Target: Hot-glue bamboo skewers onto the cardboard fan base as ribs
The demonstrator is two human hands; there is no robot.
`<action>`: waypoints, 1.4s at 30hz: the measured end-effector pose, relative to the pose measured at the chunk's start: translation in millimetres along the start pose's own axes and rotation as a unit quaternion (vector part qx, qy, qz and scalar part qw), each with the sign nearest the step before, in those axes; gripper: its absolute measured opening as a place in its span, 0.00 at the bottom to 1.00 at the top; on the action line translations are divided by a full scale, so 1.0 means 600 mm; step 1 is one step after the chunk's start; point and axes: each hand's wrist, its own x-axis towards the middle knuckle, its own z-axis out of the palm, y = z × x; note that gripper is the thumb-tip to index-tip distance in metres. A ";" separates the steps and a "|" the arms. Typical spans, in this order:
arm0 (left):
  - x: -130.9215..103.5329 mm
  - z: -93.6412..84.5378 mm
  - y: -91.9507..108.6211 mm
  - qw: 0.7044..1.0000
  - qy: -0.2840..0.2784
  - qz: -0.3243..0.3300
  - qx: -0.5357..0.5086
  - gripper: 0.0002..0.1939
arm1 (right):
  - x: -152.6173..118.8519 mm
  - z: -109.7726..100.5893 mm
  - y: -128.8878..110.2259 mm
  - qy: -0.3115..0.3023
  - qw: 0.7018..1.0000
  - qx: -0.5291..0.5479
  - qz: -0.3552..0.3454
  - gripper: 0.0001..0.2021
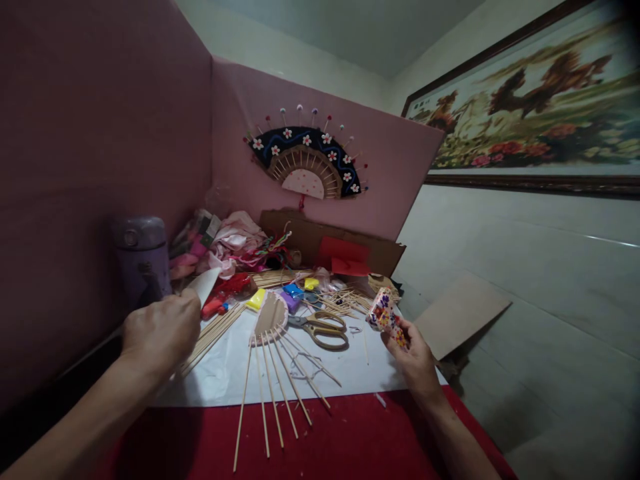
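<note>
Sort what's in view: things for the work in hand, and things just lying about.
Seemingly in use:
white piece, in the left hand
patterned object, in the right hand
stick fan, between them
scissors, perhaps

Seemingly lying about:
purple bottle
pink cloth
red paper

dim light — left side darkest

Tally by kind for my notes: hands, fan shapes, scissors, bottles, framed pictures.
Hands: 2 (left hand, right hand)
Fan shapes: 2 (dark fan, stick fan)
Scissors: 1
Bottle: 1
Framed picture: 1
Total: 7
</note>
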 end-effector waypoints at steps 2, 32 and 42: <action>-0.027 -0.030 0.014 0.998 0.055 0.024 0.013 0.14 | 0.010 0.008 -0.006 0.005 0.998 0.063 0.029 0.28; -0.098 0.108 0.174 0.706 0.399 0.427 -0.399 0.27 | 0.024 0.066 -0.031 -0.095 0.889 0.411 0.179 0.14; -0.099 0.123 0.163 0.709 0.387 0.419 -0.414 0.29 | 0.022 0.064 -0.032 -0.102 0.896 0.394 0.180 0.14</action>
